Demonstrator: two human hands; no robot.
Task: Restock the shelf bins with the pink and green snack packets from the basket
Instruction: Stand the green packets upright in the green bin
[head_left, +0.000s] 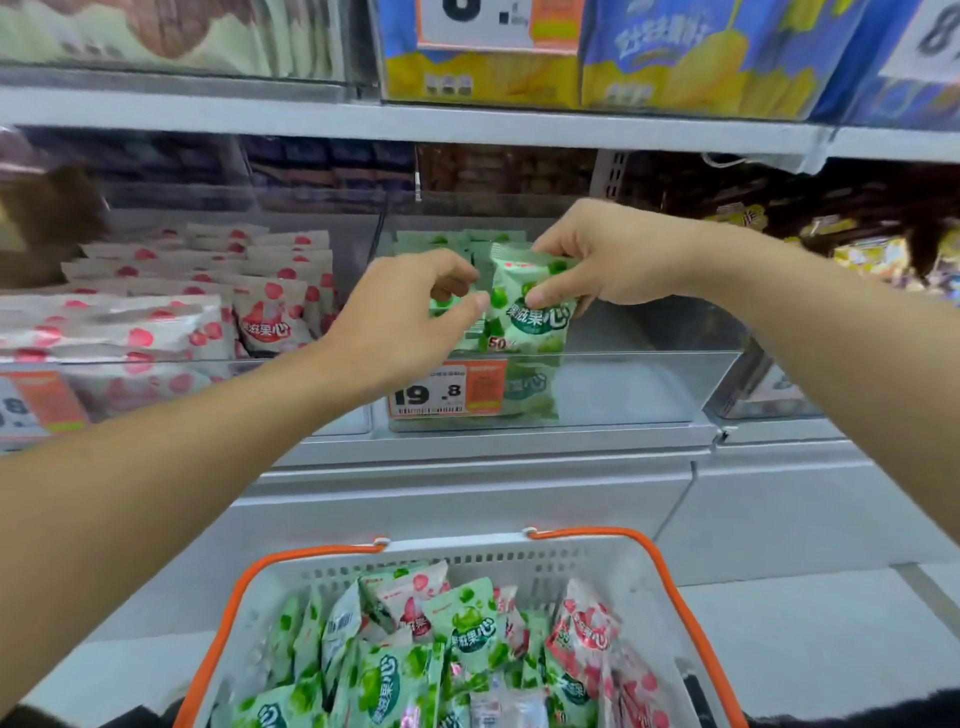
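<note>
A green snack packet (530, 317) stands upright in the clear middle shelf bin (639, 384). My right hand (608, 260) pinches its top right corner. My left hand (410, 322) pinches another green packet (447, 306) just to its left, mostly hidden behind the fingers. More green packets (441, 240) lie at the back of that bin. The clear bin on the left (208, 364) holds several pink packets (270, 317). Below, a white basket with an orange rim (654, 551) is full of mixed green packets (467, 623) and pink packets (587, 629).
A price tag reading 19.8 (447, 392) hangs on the middle bin's front. Blue and yellow bags (675, 57) fill the shelf above. Dark-wrapped goods (831, 228) sit to the right. Grey shelf ledges (467, 478) step out between the bins and the basket.
</note>
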